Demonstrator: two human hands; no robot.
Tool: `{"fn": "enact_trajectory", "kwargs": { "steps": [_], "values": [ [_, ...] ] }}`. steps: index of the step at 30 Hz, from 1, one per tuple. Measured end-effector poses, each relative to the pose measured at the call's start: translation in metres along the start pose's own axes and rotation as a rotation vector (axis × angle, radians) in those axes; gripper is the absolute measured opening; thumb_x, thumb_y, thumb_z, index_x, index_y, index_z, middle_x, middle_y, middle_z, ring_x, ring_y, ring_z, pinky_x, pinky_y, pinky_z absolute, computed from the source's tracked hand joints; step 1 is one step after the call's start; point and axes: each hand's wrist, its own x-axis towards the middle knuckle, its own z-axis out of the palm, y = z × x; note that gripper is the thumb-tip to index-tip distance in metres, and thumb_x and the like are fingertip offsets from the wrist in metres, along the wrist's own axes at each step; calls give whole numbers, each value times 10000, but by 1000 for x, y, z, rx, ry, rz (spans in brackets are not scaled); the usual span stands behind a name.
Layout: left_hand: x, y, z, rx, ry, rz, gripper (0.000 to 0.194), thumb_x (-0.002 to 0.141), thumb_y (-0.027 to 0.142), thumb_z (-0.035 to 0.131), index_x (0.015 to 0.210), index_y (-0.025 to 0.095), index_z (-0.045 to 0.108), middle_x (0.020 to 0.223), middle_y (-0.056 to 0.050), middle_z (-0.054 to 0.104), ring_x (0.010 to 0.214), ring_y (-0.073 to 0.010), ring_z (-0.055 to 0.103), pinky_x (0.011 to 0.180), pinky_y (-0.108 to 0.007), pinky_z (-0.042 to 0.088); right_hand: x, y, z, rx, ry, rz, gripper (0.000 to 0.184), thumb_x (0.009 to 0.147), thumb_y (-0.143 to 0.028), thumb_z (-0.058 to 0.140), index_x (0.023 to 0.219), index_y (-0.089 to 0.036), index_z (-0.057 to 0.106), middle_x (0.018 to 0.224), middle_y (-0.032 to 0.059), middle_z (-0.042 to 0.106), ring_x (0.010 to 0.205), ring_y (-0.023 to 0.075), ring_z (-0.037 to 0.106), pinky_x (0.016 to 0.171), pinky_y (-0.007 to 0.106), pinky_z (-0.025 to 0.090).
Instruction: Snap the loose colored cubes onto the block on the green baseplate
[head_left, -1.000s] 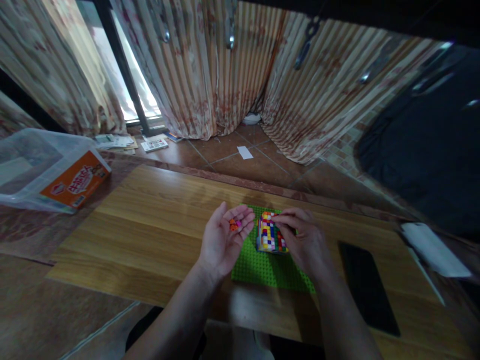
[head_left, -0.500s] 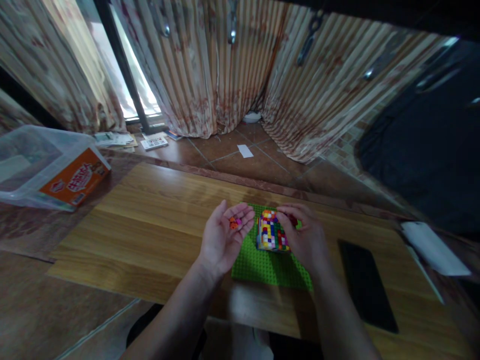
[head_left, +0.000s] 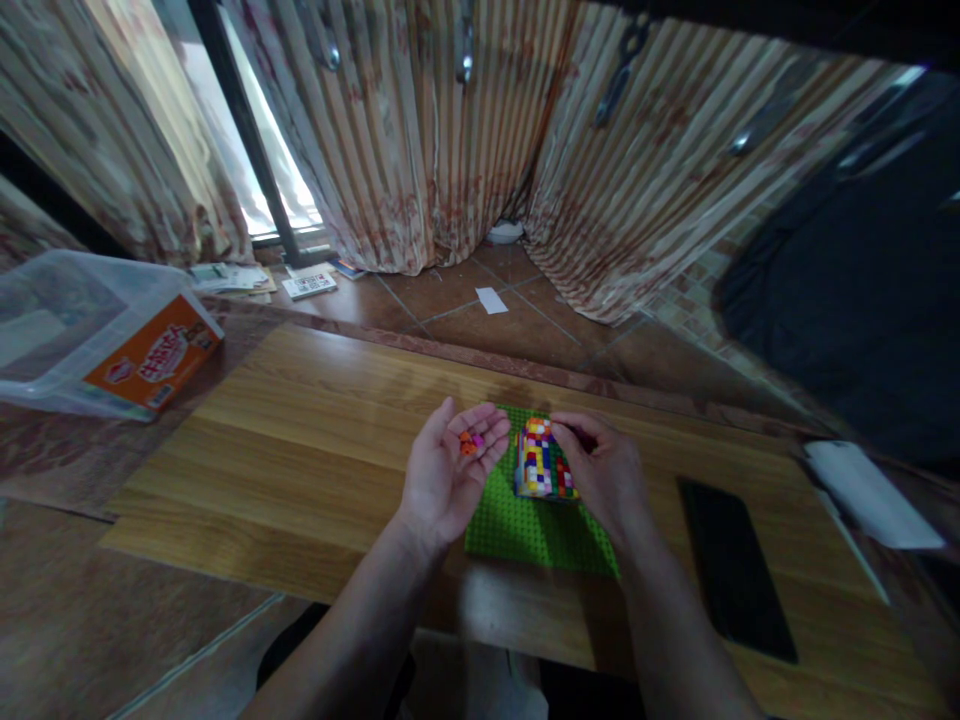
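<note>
Palm up, my left hand point(head_left: 448, 478) cradles several small orange and pink toy bricks point(head_left: 470, 442) on its slightly curled fingers. To its right stands a block built of multicoloured toy bricks point(head_left: 538, 468), on a green studded baseplate point(head_left: 499, 530). My right hand point(head_left: 604, 475) reaches over the block's right side, thumb and fingers pinched together at its far right corner. Whatever lies between those fingertips is hidden, though dark red shows beside them. The hand also covers part of the block and the plate's right side.
The baseplate lies on a wooden table point(head_left: 315, 430). A black flat object point(head_left: 735, 565) lies to the right, near a white sheet point(head_left: 874, 495). At the far left is a clear plastic tub point(head_left: 67, 340) with an orange label. Striped curtains point(head_left: 480, 140) hang beyond the table.
My right hand has shifted very slightly to the left at the block's far corner. The left hand and its bricks stay almost where they were.
</note>
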Motion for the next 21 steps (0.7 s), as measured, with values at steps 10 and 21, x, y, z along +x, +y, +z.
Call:
{"fn": "enact_trajectory", "kwargs": {
  "steps": [10,21],
  "values": [
    [-3,0,1,-2,-73,-32,436,938,455,467,920,86,700,999,-165,711,952,-206,667,957,-318,487,0,3,-2,27,-17,-1,220,874,-402,594,931,-240,732,983,55,743,909,230,684,844,403,531],
    [-8,-1,3,-53,-190,-103,495,949,518,422,985,96,679,885,-121,683,807,-164,635,807,-265,481,-15,-41,4,-40,-121,-445,153,922,-257,601,992,-316,724,1105,21,675,1077,211,599,942,427,482]
  ]
}}
